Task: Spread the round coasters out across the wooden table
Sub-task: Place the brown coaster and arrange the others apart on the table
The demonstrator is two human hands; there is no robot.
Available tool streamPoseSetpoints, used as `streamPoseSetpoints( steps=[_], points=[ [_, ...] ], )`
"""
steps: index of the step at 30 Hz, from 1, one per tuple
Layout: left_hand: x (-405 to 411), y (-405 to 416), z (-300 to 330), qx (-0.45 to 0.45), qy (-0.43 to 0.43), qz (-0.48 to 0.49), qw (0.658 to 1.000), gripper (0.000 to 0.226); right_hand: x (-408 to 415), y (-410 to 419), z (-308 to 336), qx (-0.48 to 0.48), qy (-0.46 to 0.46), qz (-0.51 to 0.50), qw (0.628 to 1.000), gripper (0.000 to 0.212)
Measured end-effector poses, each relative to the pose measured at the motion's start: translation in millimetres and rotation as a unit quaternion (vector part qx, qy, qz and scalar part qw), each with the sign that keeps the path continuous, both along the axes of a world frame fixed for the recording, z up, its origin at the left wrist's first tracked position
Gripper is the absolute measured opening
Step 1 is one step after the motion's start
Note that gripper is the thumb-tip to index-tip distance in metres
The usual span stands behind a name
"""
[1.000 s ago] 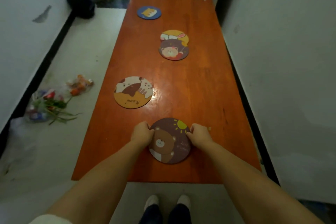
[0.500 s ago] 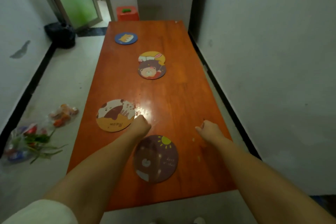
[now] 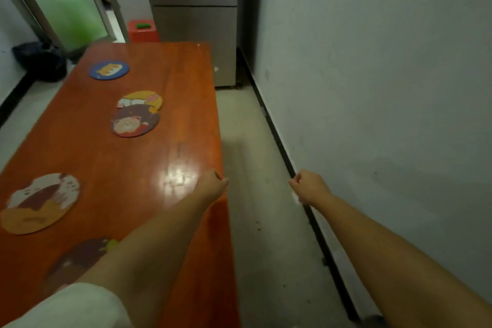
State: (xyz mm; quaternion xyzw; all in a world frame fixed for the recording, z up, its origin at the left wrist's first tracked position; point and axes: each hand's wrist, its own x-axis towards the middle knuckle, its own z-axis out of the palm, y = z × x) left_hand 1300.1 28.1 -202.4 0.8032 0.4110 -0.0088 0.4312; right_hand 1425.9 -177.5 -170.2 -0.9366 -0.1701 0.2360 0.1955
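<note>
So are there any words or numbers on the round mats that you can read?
No text can be read in this picture.
Yellow and brown coaster: a dark smudge low on it may be writing, too blurred to read.
Dark brown coaster: blurred, partly behind the arm.
Blue coaster, yellow rabbit coaster, bear coaster: pictures only.

Five coasters lie on the wooden table (image 3: 186, 93): nearest coaster (image 3: 77, 258), next coaster (image 3: 40, 202) behind, overlapping pair (image 3: 135, 114) farther, far coaster (image 3: 109, 69) beyond.
</note>
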Motion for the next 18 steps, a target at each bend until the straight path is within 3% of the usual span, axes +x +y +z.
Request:
streamPoseSetpoints(
  steps=[8, 18],
  points=[
    [112.3, -73.5, -10.3, -0.062, 0.000, 0.021, 0.998, 0.034, 124.3, -61.3, 4.0, -0.010, 0.023, 0.021, 0.999, 0.022],
    [102.5, 42.5, -18.5, -0.064, -0.015, 0.249, 0.966, 0.032, 170.8, 98.8, 0.5, 0.001, 0.009, 0.220, 0.975, 0.031]
  ],
)
